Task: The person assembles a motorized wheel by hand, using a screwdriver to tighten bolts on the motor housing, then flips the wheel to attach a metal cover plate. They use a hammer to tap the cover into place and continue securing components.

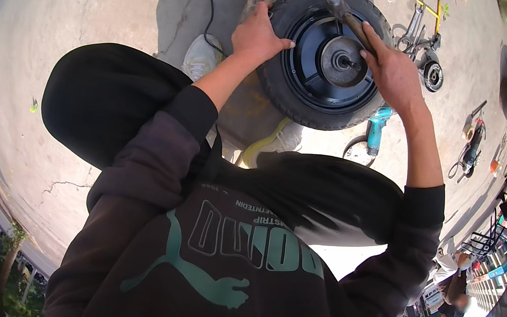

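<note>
A black wheel with a thick tyre (pixel 303 115) lies on its side in front of me. Its dark hub (pixel 307 52) faces up, with a round grey metal centre (pixel 335 73) and a short shaft. My left hand (pixel 259 37) grips the wheel's left side, the thumb reaching over the tyre onto the hub's edge. In my right hand (pixel 394 71) is a hammer (pixel 353 27), closed around its wooden handle. The hammer head hovers over or rests near the far part of the hub; I cannot tell whether it touches.
A teal power drill (pixel 376 131) lies right of the wheel. Several wrenches (pixel 412 28) and a round black part (pixel 432 75) are beyond it. Farther right is a corded power tool (pixel 473 147). A black cable (pixel 212 10) runs along the left. My shoes (pixel 201 57) are close to the tyre.
</note>
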`<move>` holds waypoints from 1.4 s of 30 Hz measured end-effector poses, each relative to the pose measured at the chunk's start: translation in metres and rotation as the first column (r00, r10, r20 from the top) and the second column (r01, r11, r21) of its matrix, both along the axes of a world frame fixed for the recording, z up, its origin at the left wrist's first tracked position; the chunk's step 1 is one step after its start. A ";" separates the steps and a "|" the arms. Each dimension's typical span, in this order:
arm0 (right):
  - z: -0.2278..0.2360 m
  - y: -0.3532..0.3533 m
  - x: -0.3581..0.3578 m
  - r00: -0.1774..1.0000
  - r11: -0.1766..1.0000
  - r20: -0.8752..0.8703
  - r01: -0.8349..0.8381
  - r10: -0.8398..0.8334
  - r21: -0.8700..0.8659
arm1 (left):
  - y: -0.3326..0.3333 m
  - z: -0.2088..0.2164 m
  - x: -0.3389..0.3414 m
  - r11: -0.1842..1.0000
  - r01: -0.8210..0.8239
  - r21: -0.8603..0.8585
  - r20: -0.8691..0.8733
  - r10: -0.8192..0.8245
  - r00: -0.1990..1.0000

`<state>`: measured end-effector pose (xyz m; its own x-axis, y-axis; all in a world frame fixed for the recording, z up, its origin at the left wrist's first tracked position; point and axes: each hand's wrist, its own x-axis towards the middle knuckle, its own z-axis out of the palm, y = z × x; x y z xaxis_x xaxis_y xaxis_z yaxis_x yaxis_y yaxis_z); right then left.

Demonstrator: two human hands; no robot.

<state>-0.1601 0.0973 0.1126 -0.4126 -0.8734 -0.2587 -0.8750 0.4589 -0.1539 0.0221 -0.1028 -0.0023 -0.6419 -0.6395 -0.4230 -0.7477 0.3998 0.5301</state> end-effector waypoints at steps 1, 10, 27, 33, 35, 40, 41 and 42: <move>0.000 0.001 0.002 1.000 1.000 -0.003 0.000 0.000 -0.024 | 0.000 0.000 0.001 1.000 0.003 0.001 -0.004 -0.003 1.000; 0.005 0.005 0.009 0.999 0.999 0.007 0.038 -0.038 -0.018 | 0.004 -0.001 0.000 1.000 -0.004 -0.018 -0.037 0.004 0.999; 0.010 0.000 0.006 0.997 0.996 -0.042 0.073 -0.070 0.054 | 0.003 -0.009 0.000 0.999 -0.019 -0.037 -0.046 0.017 0.999; 0.000 0.011 -0.003 0.994 0.992 -0.060 0.098 -0.094 0.078 | 0.002 -0.008 -0.001 0.999 -0.011 -0.030 -0.051 0.010 0.999; 0.002 0.010 0.000 0.992 0.991 0.011 0.125 -0.126 0.042 | 0.001 -0.008 0.001 1.000 -0.019 -0.025 -0.044 0.018 0.999; -0.009 0.011 0.001 0.999 1.000 -0.029 -0.014 0.014 0.019 | 0.002 -0.007 -0.001 0.999 -0.020 -0.032 -0.047 0.019 0.999; -0.009 0.012 -0.002 0.999 1.000 -0.041 -0.012 0.013 0.011 | 0.001 -0.007 -0.003 0.999 -0.019 -0.037 -0.057 0.017 0.998; -0.007 0.008 0.002 0.999 1.000 -0.043 -0.014 0.014 0.007 | 0.001 -0.008 -0.002 0.999 -0.021 -0.039 -0.058 0.019 0.998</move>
